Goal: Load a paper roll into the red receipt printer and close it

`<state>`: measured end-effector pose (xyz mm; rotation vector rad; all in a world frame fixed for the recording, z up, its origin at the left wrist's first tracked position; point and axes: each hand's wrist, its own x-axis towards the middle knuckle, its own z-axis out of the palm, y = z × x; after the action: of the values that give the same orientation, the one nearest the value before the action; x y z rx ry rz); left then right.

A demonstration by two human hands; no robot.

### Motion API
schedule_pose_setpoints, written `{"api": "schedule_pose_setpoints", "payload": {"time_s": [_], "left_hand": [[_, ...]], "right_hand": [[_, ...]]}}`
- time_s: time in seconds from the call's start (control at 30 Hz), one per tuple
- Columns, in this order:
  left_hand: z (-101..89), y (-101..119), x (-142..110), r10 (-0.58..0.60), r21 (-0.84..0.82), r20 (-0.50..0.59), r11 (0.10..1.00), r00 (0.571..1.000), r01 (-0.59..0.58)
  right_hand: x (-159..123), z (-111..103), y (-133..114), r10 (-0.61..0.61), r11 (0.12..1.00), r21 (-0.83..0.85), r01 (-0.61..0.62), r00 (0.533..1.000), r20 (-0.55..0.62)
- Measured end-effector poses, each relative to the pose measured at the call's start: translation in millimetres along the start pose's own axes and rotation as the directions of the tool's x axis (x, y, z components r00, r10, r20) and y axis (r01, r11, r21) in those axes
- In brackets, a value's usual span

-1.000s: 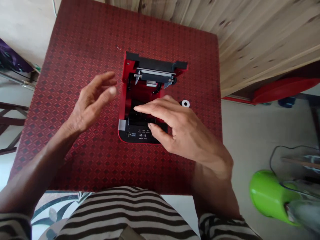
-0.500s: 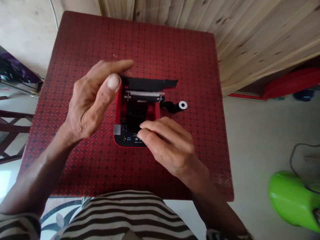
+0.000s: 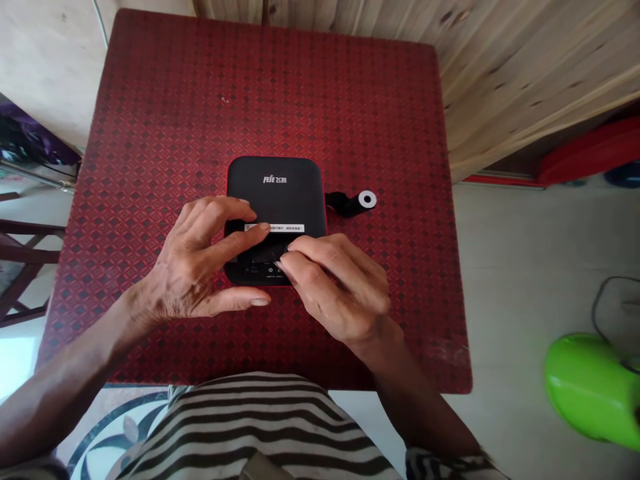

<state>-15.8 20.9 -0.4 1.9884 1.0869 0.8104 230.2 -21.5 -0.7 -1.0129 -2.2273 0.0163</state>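
A small black printer with red edges and white lettering lies on the table, its lid down. My left hand is spread over its left side, fingertips resting on the lid beside a white label strip, thumb apart over the front edge. Out of the printer's front part comes a dark strip. My right hand pinches at the right edge of this strip, though the fingertips partly hide the grip.
To the printer's right lies a black piece with a white ring-shaped end. The table has a red patterned cover and meets a wooden wall. A green rounded object stands on the floor at right.
The printer's lid, raised before, is now down. My left hand has come down and toward me from beside the raised lid onto the lid. My right hand keeps its pinch at the front.
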Motion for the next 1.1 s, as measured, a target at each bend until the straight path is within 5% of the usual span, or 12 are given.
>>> {"api": "schedule_pose_setpoints", "payload": {"time_s": [0.3, 0.37, 0.47, 0.53, 0.6, 0.7, 0.87, 1.1], "left_hand": [[7.4, -4, -6, 0.199, 0.287, 0.003, 0.939, 0.980, -0.191], [6.4, -2, -8, 0.278, 0.334, 0.022, 0.903, 0.960, -0.270], [4.5, 1, -15, 0.354, 0.390, 0.008, 0.860, 0.935, -0.329], [5.2, 1, -24, 0.401, 0.448, -0.088, 0.834, 0.912, -0.324], [8.1, -3, -34, 0.444, 0.502, -0.172, 0.808, 0.879, -0.309], [14.2, -14, -45, 0.492, 0.568, -0.153, 0.754, 0.857, -0.331], [19.4, -28, -47, 0.540, 0.625, -0.126, 0.695, 0.832, -0.357], [20.6, -30, -49, 0.523, 0.612, -0.155, 0.717, 0.838, -0.334]], "right_hand": [[-9, -7, 1, 0.177, 0.983, 0.080, -0.168, 0.976, -0.127], [-15, -6, 5, 0.290, 0.954, 0.141, -0.264, 0.931, -0.221], [-33, 6, 11, 0.474, 0.874, 0.311, -0.374, 0.800, -0.369], [-49, 20, 12, 0.595, 0.788, 0.438, -0.431, 0.716, -0.366], [-65, 35, 11, 0.688, 0.685, 0.540, -0.489, 0.679, -0.258], [-78, 53, 8, 0.695, 0.632, 0.571, -0.525, 0.709, -0.118], [-74, 57, 6, 0.571, 0.732, 0.470, -0.494, 0.820, -0.028], [-71, 52, 3, 0.564, 0.745, 0.455, -0.488, 0.825, -0.038]]}}
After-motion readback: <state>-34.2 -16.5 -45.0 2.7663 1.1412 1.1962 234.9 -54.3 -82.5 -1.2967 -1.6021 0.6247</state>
